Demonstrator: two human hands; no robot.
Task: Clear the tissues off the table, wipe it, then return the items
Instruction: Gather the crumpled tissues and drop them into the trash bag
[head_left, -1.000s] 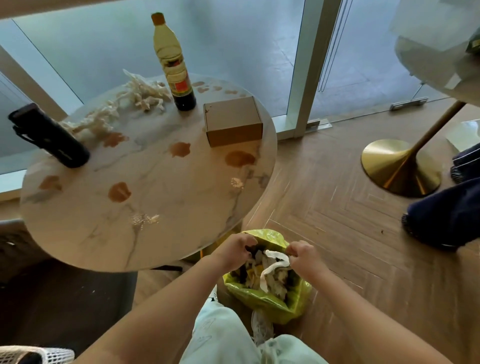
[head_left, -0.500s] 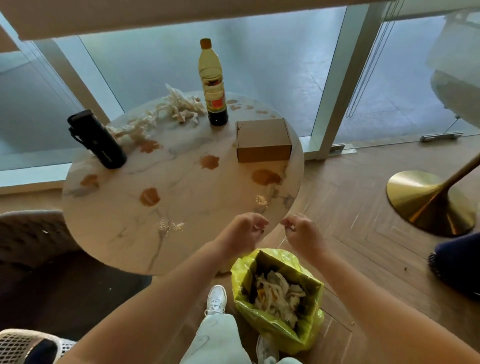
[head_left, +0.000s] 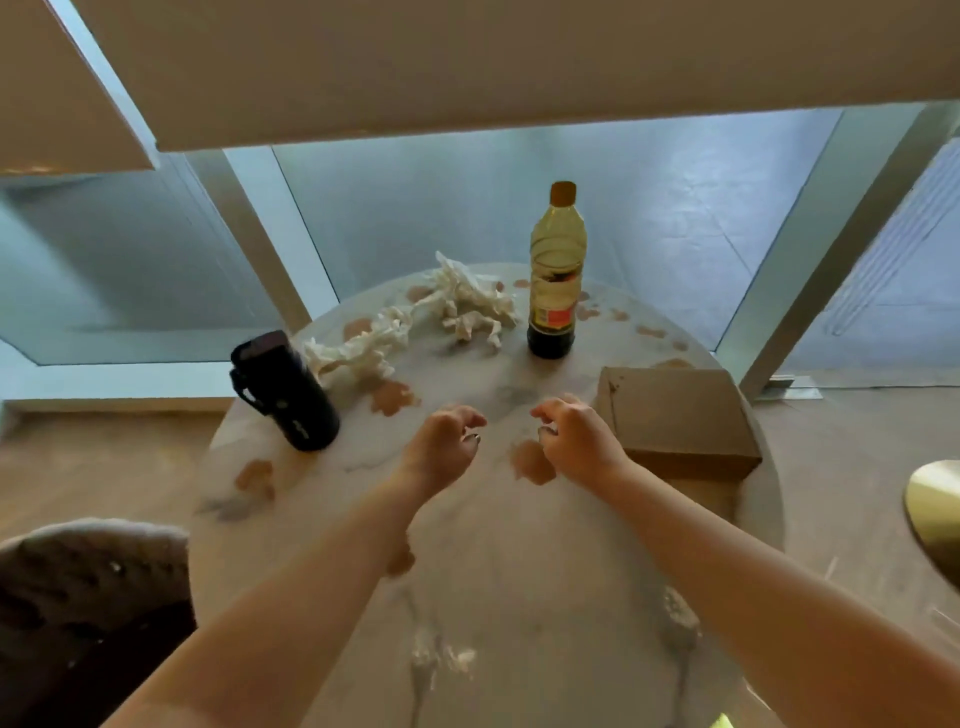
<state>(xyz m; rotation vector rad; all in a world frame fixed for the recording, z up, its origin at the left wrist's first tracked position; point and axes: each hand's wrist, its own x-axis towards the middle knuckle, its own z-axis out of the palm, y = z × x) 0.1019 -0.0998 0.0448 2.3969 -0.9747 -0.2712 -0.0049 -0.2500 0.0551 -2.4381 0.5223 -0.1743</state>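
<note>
Crumpled white tissues (head_left: 467, 304) lie at the far side of the round marble table (head_left: 519, 545), with a second clump (head_left: 363, 348) to their left. Both hands hover over the table's middle, side by side. My left hand (head_left: 444, 447) and my right hand (head_left: 576, 439) each have loosely curled fingers and hold nothing. Brown spill stains (head_left: 530, 462) dot the tabletop, one just between and below the hands. Small crumbs (head_left: 441, 654) lie near the front.
A dark flask (head_left: 285, 392) stands at the table's left, a tall sauce bottle (head_left: 556, 270) at the back, a cardboard box (head_left: 675, 415) at the right. A grey chair (head_left: 88, 597) sits lower left, a gold table base (head_left: 935, 514) at the right edge.
Both hands rose from the yellow-green trash bag on the floor, where they left tissues, and moved forward over the table's middle. The bag has dropped out of view.
</note>
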